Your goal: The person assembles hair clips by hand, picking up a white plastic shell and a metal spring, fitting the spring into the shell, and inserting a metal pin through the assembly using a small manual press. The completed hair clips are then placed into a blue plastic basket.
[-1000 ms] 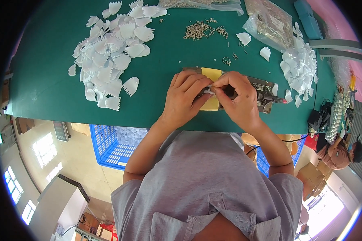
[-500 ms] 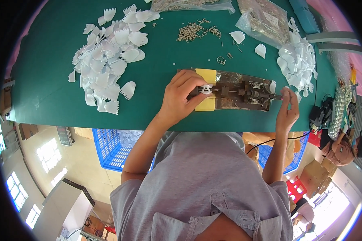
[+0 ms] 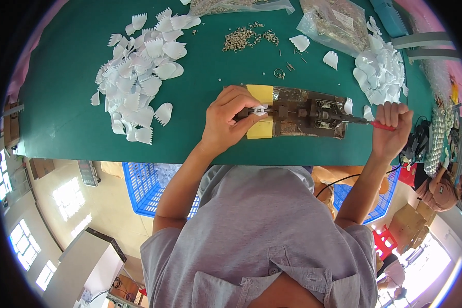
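Note:
A small metal hand press [image 3: 313, 113] lies on a brown base near the front edge of the green table [image 3: 61, 102], with a yellow pad [image 3: 260, 127] at its left end. My left hand [image 3: 228, 120] pinches a small white shell-shaped piece [image 3: 261, 110] against the left end of the press. Out at the right, my right hand [image 3: 392, 128] is closed around the red-tipped lever handle [image 3: 382, 125] of the press.
A heap of white shell-shaped pieces [image 3: 141, 66] lies at the left, another heap [image 3: 380, 66] at the right. Small metal parts [image 3: 246, 36] and clear bags [image 3: 339, 20] sit at the back. Blue crates [image 3: 149, 185] stand under the table. Another person [image 3: 441, 187] sits at the lower right.
My right hand left the middle of the press, moved out to the right and gripped the lever handle. My left hand stayed on the white piece at the press.

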{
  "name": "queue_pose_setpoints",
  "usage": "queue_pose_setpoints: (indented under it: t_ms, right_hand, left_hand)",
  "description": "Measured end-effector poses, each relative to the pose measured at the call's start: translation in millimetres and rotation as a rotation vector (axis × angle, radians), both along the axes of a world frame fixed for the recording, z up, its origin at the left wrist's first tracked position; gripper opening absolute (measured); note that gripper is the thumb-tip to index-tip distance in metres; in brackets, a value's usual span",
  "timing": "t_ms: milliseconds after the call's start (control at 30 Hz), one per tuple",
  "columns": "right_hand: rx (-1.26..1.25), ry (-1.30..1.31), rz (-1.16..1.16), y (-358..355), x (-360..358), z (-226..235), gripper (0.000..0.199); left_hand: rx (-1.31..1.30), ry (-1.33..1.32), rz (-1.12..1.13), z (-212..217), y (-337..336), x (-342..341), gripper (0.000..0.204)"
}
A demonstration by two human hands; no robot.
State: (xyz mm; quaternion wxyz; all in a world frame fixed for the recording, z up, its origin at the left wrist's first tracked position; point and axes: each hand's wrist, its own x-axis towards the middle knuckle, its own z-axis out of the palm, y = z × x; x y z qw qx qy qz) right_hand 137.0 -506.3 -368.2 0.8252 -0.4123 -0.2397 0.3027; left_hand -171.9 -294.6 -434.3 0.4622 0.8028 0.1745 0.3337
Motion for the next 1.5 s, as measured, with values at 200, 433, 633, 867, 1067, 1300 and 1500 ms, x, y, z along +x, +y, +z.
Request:
queue_pose_setpoints:
  t_ms: [200, 433, 633, 867, 1067, 1300, 1500]
  right_hand:
    - [-0.457, -0.559, -0.041, 40, -59, 23, 0.04]
    - [-0.064, 0.097, -0.069, -8, -1, -26, 0.033]
    - [-0.149, 0.232, -0.066, -32, 16, -58, 0.023]
    - [-0.273, 0.244, -0.134, -29, 23, -70, 0.021]
    - [-0.541, -0.078, -0.495, -31, 9, -65, 0.026]
    - [-0.808, -0.763, -0.515, 12, -12, -28, 0.022]
    - [-0.842, -1.194, -0.027, 122, -5, -20, 0.019]
  left_hand:
    - [-0.015, -0.008, 0.013, -1, 0, -4, 0.025]
    - [0.102, -0.073, -0.005, 1, 3, -5, 0.024]
    - [-0.22, -0.264, -0.068, 54, 11, -65, 0.027]
    - [-0.234, 0.391, 0.408, 83, 21, -168, 0.029]
    - [0.407, 0.683, 0.575, 28, 36, -114, 0.03]
    - [0.334, 0.509, 0.659, 55, 26, -107, 0.017]
    - [-0.172, 0.241, 0.091, 93, -30, -41, 0.015]
